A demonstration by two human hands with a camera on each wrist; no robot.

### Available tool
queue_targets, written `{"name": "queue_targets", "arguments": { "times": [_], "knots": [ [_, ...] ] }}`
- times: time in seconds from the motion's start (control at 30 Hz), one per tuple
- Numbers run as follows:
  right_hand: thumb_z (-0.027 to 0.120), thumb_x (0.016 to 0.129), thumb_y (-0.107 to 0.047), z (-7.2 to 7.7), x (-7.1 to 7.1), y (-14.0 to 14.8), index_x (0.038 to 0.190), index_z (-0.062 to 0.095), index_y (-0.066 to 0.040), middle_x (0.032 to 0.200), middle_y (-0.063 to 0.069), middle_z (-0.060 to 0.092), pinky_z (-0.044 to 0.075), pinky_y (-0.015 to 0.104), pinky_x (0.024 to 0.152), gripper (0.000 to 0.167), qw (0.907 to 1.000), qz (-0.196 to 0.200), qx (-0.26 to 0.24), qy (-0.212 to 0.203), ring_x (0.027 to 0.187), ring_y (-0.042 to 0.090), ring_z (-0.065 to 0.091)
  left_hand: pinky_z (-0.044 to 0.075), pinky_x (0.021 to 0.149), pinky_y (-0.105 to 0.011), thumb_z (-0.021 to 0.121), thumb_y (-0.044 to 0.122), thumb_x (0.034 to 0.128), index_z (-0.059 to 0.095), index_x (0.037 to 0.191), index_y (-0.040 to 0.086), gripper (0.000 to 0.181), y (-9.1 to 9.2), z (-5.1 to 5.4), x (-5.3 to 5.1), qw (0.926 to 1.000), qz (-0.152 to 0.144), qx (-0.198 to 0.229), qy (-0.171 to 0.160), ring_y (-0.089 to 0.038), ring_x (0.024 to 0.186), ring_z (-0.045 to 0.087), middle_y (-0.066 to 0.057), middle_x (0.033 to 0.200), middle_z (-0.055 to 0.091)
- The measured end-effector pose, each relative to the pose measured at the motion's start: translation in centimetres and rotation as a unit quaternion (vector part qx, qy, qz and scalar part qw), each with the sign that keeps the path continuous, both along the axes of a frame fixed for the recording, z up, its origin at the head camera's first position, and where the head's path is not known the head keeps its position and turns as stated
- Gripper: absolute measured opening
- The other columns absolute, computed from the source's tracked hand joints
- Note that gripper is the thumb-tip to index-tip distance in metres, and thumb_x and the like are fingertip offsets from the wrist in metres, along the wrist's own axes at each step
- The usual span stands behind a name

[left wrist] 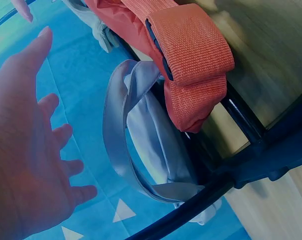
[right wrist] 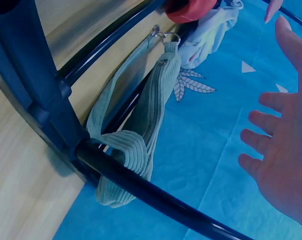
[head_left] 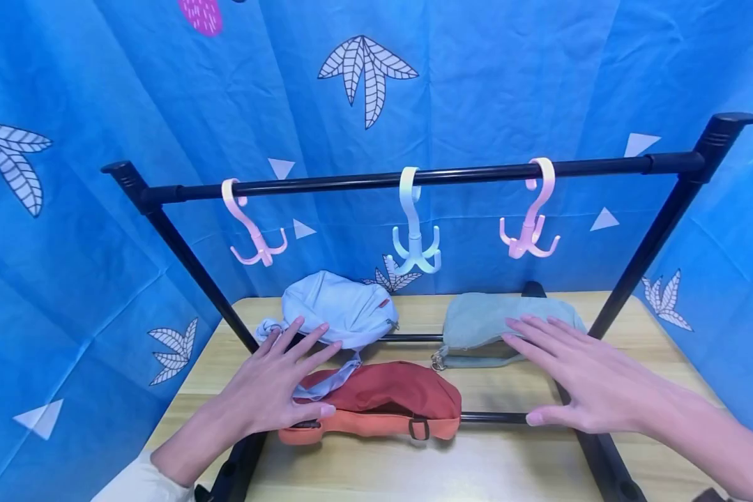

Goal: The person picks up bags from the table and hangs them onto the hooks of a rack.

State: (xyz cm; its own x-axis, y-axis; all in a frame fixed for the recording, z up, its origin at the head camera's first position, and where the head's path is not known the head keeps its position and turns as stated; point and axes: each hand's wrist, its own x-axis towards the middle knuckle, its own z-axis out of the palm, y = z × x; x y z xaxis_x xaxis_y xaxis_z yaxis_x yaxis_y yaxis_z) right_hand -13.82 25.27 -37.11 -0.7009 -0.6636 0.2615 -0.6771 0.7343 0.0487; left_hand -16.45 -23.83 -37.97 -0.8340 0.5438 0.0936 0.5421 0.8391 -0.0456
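My left hand (head_left: 272,387), fingers spread and holding nothing, hovers over the left side of the rack, nearest a red bag with an orange strap (head_left: 389,397) and a light blue bag (head_left: 335,307). My right hand (head_left: 586,373) is also spread with nothing in it, in front of a grey-green bag (head_left: 477,317). In the right wrist view the ribbed grey-green bag (right wrist: 155,110) shows its strap and metal ring, apart from the fingers. The left wrist view shows the orange strap (left wrist: 195,45) and the blue strap (left wrist: 113,120), both clear of my left hand.
A black rack (head_left: 326,184) stands on the wooden table (head_left: 452,467). From its top bar hang a pink hook (head_left: 257,237) at left, a pale blue hook (head_left: 414,237) in the middle and another pink hook (head_left: 530,223) at right. Blue patterned cloth (head_left: 489,84) surrounds the table.
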Motion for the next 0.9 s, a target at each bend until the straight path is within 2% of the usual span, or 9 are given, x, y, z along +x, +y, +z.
{"name": "queue_targets", "arguments": {
  "times": [0.2,0.3,0.37,0.43,0.9],
  "knots": [
    [0.059,0.088,-0.078,0.0,0.2,-0.7,0.160,0.040,-0.023,0.163,0.001,0.046,-0.011,0.008,0.122,0.092,1.0000,-0.002,0.004,-0.009,0.148,0.028,0.047,0.030,0.121,-0.068,0.057,0.083,0.0841,0.033,0.160,0.044,0.089,0.2,0.1,0.0,1.0000,-0.002,-0.001,-0.006,-0.034,0.162,0.019,0.007,0.173,0.026],
    [0.057,0.088,-0.080,0.0,0.3,-1.1,0.160,0.040,-0.026,0.163,-0.001,0.047,0.013,0.028,0.132,0.091,0.9997,-0.013,0.006,-0.022,0.148,0.027,0.048,0.032,0.120,-0.069,0.058,0.082,0.0845,0.033,0.160,0.044,0.088,0.3,0.1,0.0,0.9999,-0.004,-0.003,-0.011,-0.034,0.161,0.022,0.006,0.172,0.028],
    [0.056,0.088,-0.080,0.1,0.2,-1.3,0.159,0.041,-0.026,0.162,-0.001,0.047,0.032,0.044,0.126,0.091,0.9995,-0.015,0.006,-0.027,0.148,0.027,0.048,0.033,0.119,-0.069,0.058,0.082,0.0846,0.032,0.160,0.045,0.088,0.3,0.1,0.1,0.9999,-0.005,-0.004,-0.013,-0.034,0.161,0.023,0.006,0.172,0.029],
    [0.056,0.089,-0.080,0.2,0.2,-1.5,0.159,0.042,-0.024,0.161,0.000,0.048,0.046,0.054,0.114,0.091,0.9995,-0.012,0.006,-0.027,0.147,0.028,0.050,0.034,0.118,-0.069,0.058,0.082,0.0844,0.032,0.160,0.045,0.088,0.3,0.0,0.1,0.9999,-0.006,-0.003,-0.012,-0.035,0.160,0.025,0.005,0.172,0.030],
    [0.055,0.090,-0.079,-0.2,0.3,-2.6,0.154,0.050,-0.016,0.156,0.005,0.055,0.052,0.054,0.108,0.089,0.9995,-0.003,0.001,-0.030,0.141,0.030,0.055,0.044,0.110,-0.068,0.060,0.079,0.0866,0.039,0.158,0.043,0.083,0.6,-0.6,0.2,0.9996,-0.027,0.000,0.006,-0.031,0.150,0.042,0.005,0.165,0.043]
  ]
}}
